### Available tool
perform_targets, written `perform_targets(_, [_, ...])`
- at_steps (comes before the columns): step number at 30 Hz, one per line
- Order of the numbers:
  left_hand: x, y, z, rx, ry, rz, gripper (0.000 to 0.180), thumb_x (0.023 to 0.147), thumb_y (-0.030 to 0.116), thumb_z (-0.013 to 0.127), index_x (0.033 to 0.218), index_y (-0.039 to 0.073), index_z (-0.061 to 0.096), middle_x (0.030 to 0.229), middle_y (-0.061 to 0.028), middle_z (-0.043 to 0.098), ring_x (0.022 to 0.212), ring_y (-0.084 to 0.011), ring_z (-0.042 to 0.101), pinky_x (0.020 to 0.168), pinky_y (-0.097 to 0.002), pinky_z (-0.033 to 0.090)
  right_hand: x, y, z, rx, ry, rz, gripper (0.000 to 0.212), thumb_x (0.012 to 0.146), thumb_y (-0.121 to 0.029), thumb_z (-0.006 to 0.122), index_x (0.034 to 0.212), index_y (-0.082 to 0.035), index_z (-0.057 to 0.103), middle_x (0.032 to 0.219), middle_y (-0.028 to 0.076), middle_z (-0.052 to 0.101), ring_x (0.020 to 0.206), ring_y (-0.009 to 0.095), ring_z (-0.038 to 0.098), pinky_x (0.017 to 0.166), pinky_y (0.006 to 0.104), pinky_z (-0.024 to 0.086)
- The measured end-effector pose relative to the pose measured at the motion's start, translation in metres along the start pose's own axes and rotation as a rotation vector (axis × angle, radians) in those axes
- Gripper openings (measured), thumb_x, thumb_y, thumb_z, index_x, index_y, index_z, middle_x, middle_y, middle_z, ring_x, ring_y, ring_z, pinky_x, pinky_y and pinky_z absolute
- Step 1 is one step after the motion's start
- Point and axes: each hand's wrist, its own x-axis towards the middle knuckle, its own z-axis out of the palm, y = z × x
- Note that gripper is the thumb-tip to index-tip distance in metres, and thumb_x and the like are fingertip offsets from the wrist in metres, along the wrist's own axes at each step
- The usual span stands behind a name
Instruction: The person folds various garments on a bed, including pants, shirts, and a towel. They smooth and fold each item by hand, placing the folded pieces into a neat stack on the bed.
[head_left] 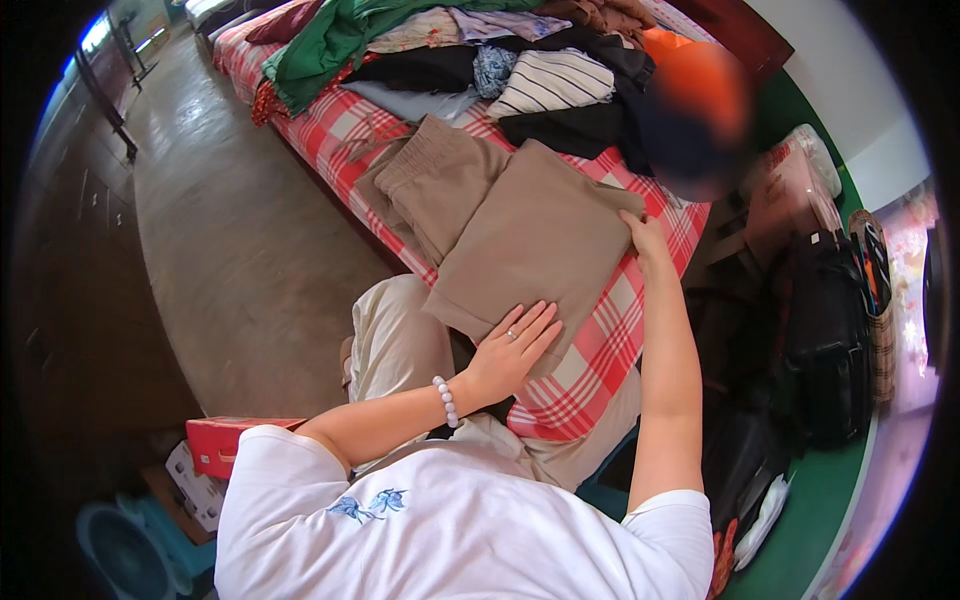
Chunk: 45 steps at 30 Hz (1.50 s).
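Observation:
Brown trousers [530, 235] lie partly folded on the bed, with the gathered elastic waistband at the far left and the legs doubled over toward the right. My left hand [512, 350] rests flat on the near edge of the cloth, fingers stretched out, with a ring and a white bead bracelet [446, 402]. At the far right corner of the folded legs, my right hand [645, 238] pinches the fabric edge between thumb and fingers. Part of its grip is hidden by the hand itself.
A red and white checked sheet [620, 345] covers the bed. Heaped clothes lie at its far end, among them a green garment [335, 50] and a striped one [556, 83]. Black bags [828, 340] stand on the right; a red box [215, 447] sits at lower left.

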Motion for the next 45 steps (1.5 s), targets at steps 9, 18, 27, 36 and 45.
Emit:
perform_targets(9, [0.031, 0.059, -0.010, -0.588, -0.077, -0.194, 0.065, 0.081, -0.002, 0.056, 0.142, 0.009, 0.035, 0.148, -0.0078, 0.039, 0.141, -0.0263, 0.026, 0.118, -0.0477, 0.011, -0.041, -0.045, -0.081, -0.148, 0.525, -0.355, 0.035, 0.076, -0.022, 0.072, 0.096, 0.004, 0.058, 0.093, 0.012, 0.062, 0.083, 0.020, 0.058, 0.076, 0.0309, 0.047])
perform_targets(18, [0.019, 0.055, -0.014, -0.713, 0.068, -0.170, 0.035, 0.085, -0.005, 0.044, 0.118, -0.005, 0.052, 0.116, -0.0212, 0.056, 0.110, -0.0360, 0.053, 0.096, -0.0380, 0.042, -0.047, -0.123, -0.100, -0.674, 0.616, -0.495, 0.035, 0.068, -0.029, 0.070, 0.087, 0.000, 0.062, 0.086, 0.018, 0.065, 0.083, 0.033, 0.064, 0.078, 0.0383, 0.050])
perform_targets(27, [0.006, -0.041, -0.065, -1.577, 0.669, -0.865, 0.041, 0.093, 0.016, 0.046, 0.132, 0.003, 0.044, 0.116, -0.0040, 0.055, 0.103, -0.0130, 0.053, 0.087, -0.0283, 0.043, -0.016, -0.133, 0.071, -0.380, 0.056, -0.329, 0.036, 0.083, -0.023, 0.071, 0.094, 0.002, 0.047, 0.071, 0.013, 0.065, 0.059, 0.021, 0.067, 0.055, 0.0300, 0.053])
perform_targets(36, [0.025, -0.052, -0.049, -1.272, 0.555, -0.931, 0.067, 0.079, 0.023, 0.078, 0.130, -0.003, 0.043, 0.116, -0.0098, 0.057, 0.105, -0.0152, 0.055, 0.090, -0.0278, 0.045, -0.064, -0.017, 0.092, -0.847, -0.011, -0.937, 0.048, 0.086, -0.039, 0.062, 0.124, -0.010, 0.056, 0.122, 0.010, 0.060, 0.114, 0.031, 0.056, 0.096, 0.0401, 0.043])
perform_targets(45, [0.058, -0.081, -0.049, -1.703, 0.267, -1.094, 0.041, 0.081, 0.014, 0.072, 0.116, -0.002, 0.057, 0.115, -0.0135, 0.062, 0.106, -0.0244, 0.060, 0.093, -0.0370, 0.048, 0.024, -0.020, 0.019, -0.698, -0.009, -0.403, 0.054, 0.082, -0.026, 0.070, 0.129, -0.005, 0.054, 0.115, 0.013, 0.063, 0.108, 0.027, 0.060, 0.091, 0.0361, 0.047])
